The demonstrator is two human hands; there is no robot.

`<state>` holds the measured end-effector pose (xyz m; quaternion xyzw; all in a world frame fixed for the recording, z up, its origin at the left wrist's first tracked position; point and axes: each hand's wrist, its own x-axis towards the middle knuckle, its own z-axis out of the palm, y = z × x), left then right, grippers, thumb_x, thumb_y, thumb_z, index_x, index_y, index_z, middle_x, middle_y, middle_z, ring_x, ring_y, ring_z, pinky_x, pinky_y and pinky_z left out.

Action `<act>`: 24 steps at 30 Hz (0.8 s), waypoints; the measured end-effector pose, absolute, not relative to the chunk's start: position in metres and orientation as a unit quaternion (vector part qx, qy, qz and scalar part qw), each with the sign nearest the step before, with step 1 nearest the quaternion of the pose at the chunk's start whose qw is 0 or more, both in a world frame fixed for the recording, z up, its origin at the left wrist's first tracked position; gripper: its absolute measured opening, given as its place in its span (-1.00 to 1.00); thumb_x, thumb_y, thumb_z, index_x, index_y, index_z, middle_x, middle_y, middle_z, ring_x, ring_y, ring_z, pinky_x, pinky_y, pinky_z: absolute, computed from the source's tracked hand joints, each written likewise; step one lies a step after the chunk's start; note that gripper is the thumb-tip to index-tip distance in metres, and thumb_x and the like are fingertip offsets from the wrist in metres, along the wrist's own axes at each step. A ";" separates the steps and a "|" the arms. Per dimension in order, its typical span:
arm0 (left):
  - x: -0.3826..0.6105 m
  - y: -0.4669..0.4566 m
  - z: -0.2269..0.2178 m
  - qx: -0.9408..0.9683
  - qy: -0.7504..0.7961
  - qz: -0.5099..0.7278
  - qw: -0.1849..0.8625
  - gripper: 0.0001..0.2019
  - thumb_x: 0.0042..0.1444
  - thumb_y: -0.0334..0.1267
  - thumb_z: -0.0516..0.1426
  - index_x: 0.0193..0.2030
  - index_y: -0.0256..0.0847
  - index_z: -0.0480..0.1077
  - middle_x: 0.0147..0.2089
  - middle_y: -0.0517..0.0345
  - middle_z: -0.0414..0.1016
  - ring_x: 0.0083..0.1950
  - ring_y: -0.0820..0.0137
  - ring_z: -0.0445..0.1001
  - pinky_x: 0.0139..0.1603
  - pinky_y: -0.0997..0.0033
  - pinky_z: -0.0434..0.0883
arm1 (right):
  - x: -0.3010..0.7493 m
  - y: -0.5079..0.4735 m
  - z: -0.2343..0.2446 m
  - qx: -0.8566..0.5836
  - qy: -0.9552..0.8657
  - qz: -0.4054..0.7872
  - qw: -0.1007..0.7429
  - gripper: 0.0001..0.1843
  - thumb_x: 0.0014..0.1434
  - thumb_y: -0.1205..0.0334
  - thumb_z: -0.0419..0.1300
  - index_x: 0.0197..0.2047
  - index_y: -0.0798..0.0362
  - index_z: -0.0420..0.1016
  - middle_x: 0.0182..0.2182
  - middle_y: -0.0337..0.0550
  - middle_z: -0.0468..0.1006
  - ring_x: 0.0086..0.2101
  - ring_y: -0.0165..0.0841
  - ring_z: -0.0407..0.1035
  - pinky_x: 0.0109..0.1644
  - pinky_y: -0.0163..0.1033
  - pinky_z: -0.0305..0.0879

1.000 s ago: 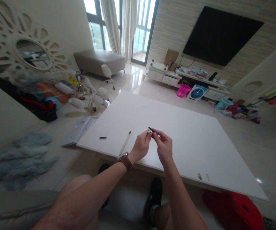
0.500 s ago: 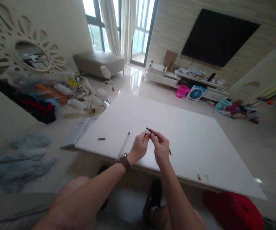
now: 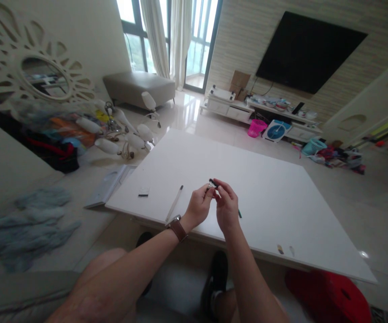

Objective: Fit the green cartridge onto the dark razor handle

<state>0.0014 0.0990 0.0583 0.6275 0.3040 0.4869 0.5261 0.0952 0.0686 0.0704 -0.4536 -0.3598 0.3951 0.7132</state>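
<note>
Both hands meet above the near middle of the white table (image 3: 281, 197). My left hand (image 3: 199, 207), with a brown watch on the wrist, pinches a small black and silver part (image 3: 212, 183) from the left. My right hand (image 3: 227, 207) closes its fingertips on the same part from the right, and a thin dark stick (image 3: 239, 213) pokes out beyond its back. A white pen-like rod (image 3: 175, 203) lies on the table left of my hands. Farther left sits a small white card with a black strip (image 3: 143, 192).
Two tiny bits (image 3: 284, 249) lie near the table's front right edge. A grey flat panel (image 3: 108, 185) leans off the table's left corner, beside a chandelier (image 3: 126, 132) on the floor. A red stool (image 3: 328, 294) stands under the right front. My knees are below the table edge.
The hands stay together on the small part with only slight shifts. The thin dark stick behind my right hand showed up half a second ago and still shows.
</note>
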 end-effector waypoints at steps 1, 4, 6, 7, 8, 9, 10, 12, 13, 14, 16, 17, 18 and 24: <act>0.002 0.099 0.058 0.622 0.302 0.486 0.535 -0.60 0.32 0.06 -0.03 -0.38 -0.21 0.27 -0.51 0.28 0.25 -0.49 0.50 0.16 -0.47 0.47 0.10 | 0.094 0.069 0.071 -0.447 -0.361 0.401 0.713 -0.76 0.15 0.13 0.28 -0.12 -0.03 0.63 -0.08 -0.08 0.62 -0.08 -0.23 0.45 0.00 -0.13 0.32; 0.003 0.098 0.057 0.597 0.289 0.484 0.570 -0.59 0.31 0.09 -0.02 -0.39 -0.20 0.24 -0.56 0.33 0.15 -0.53 0.53 0.09 -0.50 0.47 0.07 | 0.092 0.068 0.073 -0.432 -0.364 0.415 0.713 -0.76 0.16 0.14 0.27 -0.11 -0.01 0.62 -0.09 -0.06 0.63 -0.02 -0.22 0.45 0.11 -0.09 0.29; 0.005 0.098 0.057 0.585 0.279 0.481 0.590 -0.59 0.30 0.10 -0.01 -0.40 -0.21 0.22 -0.57 0.35 0.12 -0.55 0.54 0.06 -0.52 0.48 0.04 | 0.092 0.068 0.073 -0.419 -0.357 0.425 0.719 -0.76 0.15 0.15 0.28 -0.11 -0.01 0.62 -0.11 -0.07 0.64 -0.03 -0.21 0.46 0.14 -0.07 0.28; 0.005 0.098 0.057 0.581 0.274 0.479 0.598 -0.58 0.30 0.10 0.00 -0.41 -0.21 0.21 -0.58 0.36 0.11 -0.56 0.55 0.06 -0.53 0.48 0.03 | 0.092 0.067 0.074 -0.413 -0.351 0.430 0.722 -0.76 0.15 0.15 0.29 -0.11 -0.01 0.61 -0.12 -0.07 0.64 -0.03 -0.21 0.47 0.15 -0.06 0.28; 0.006 0.098 0.057 0.577 0.269 0.477 0.606 -0.58 0.29 0.11 0.00 -0.41 -0.21 0.21 -0.59 0.36 0.11 -0.57 0.56 0.05 -0.55 0.48 0.01 | 0.092 0.067 0.074 -0.408 -0.344 0.434 0.726 -0.75 0.14 0.15 0.30 -0.10 -0.01 0.61 -0.12 -0.07 0.64 -0.04 -0.21 0.47 0.15 -0.05 0.28; 0.006 0.098 0.058 0.571 0.263 0.475 0.616 -0.58 0.29 0.11 0.01 -0.41 -0.21 0.20 -0.59 0.36 0.10 -0.58 0.57 0.04 -0.56 0.49 0.00 | 0.092 0.067 0.074 -0.404 -0.338 0.437 0.730 -0.74 0.13 0.14 0.31 -0.10 0.00 0.60 -0.13 -0.07 0.65 -0.05 -0.21 0.48 0.14 -0.05 0.29; 0.007 0.098 0.058 0.565 0.256 0.472 0.627 -0.57 0.28 0.12 0.02 -0.41 -0.21 0.20 -0.60 0.37 0.10 -0.59 0.57 0.03 -0.57 0.49 -0.02 | 0.092 0.067 0.074 -0.400 -0.332 0.440 0.732 -0.72 0.12 0.14 0.32 -0.09 0.00 0.59 -0.13 -0.06 0.65 -0.06 -0.22 0.48 0.14 -0.05 0.29; 0.007 0.097 0.060 0.549 0.243 0.468 0.649 -0.57 0.27 0.13 0.03 -0.41 -0.21 0.20 -0.60 0.38 0.09 -0.61 0.59 0.02 -0.60 0.49 -0.04 | 0.092 0.066 0.073 -0.395 -0.325 0.447 0.734 -0.70 0.12 0.14 0.34 -0.07 0.01 0.57 -0.12 -0.06 0.64 -0.08 -0.23 0.49 0.14 -0.06 0.30; 0.008 0.097 0.060 0.543 0.238 0.465 0.658 -0.57 0.27 0.13 0.03 -0.41 -0.21 0.20 -0.61 0.38 0.09 -0.62 0.59 0.02 -0.61 0.50 -0.05 | 0.092 0.066 0.073 -0.394 -0.323 0.450 0.734 -0.68 0.12 0.13 0.34 -0.06 0.01 0.56 -0.11 -0.05 0.64 -0.10 -0.25 0.49 0.13 -0.06 0.30; 0.008 0.097 0.061 0.537 0.234 0.463 0.665 -0.57 0.27 0.13 0.03 -0.41 -0.20 0.20 -0.61 0.39 0.09 -0.62 0.60 0.02 -0.62 0.50 -0.06 | 0.092 0.066 0.073 -0.394 -0.322 0.451 0.733 -0.68 0.12 0.13 0.34 -0.05 0.01 0.55 -0.10 -0.05 0.64 -0.11 -0.26 0.50 0.12 -0.07 0.31; 0.008 0.096 0.062 0.529 0.230 0.460 0.675 -0.58 0.27 0.12 0.03 -0.41 -0.20 0.20 -0.62 0.39 0.09 -0.63 0.60 0.02 -0.63 0.51 -0.06 | 0.092 0.066 0.073 -0.394 -0.318 0.451 0.735 -0.67 0.12 0.14 0.34 -0.04 0.01 0.53 -0.10 -0.04 0.63 -0.14 -0.27 0.50 0.10 -0.08 0.32; 0.007 0.096 0.063 0.526 0.228 0.457 0.680 -0.59 0.27 0.11 0.04 -0.41 -0.20 0.20 -0.63 0.39 0.09 -0.64 0.60 0.02 -0.64 0.51 -0.07 | 0.092 0.066 0.073 -0.395 -0.315 0.450 0.737 -0.66 0.12 0.14 0.35 -0.04 0.01 0.52 -0.10 -0.04 0.64 -0.15 -0.28 0.50 0.09 -0.09 0.32; 0.007 0.096 0.064 0.522 0.225 0.454 0.686 -0.60 0.26 0.10 0.05 -0.41 -0.20 0.20 -0.63 0.39 0.09 -0.64 0.60 0.02 -0.64 0.52 -0.07 | 0.092 0.066 0.073 -0.397 -0.310 0.448 0.738 -0.66 0.11 0.14 0.35 -0.03 0.01 0.51 -0.11 -0.04 0.64 -0.16 -0.28 0.51 0.08 -0.09 0.33; 0.006 0.097 0.067 0.502 0.218 0.436 0.715 -0.67 0.21 0.00 0.11 -0.39 -0.21 0.23 -0.60 0.39 0.11 -0.63 0.61 0.03 -0.63 0.56 -0.04 | 0.091 0.067 0.075 -0.408 -0.281 0.431 0.754 -0.61 0.05 0.12 0.40 -0.07 0.03 0.48 -0.15 -0.02 0.65 -0.16 -0.26 0.52 0.01 -0.11 0.35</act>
